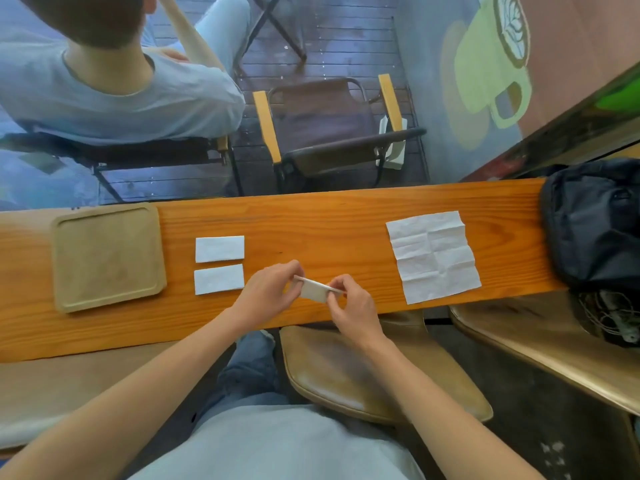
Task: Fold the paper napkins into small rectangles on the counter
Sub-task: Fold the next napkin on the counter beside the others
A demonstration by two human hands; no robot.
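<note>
I am watching left hand (268, 289) and right hand (349, 303) pinching the napkin (315, 293) between them; align edges before creasing.

we can't see the folded napkin (314, 292) whole (our fingertips (294, 271) cover both its ends), the black bag (595, 223) runs off the right edge, and the seated person (114, 88) is cropped at top.
</note>
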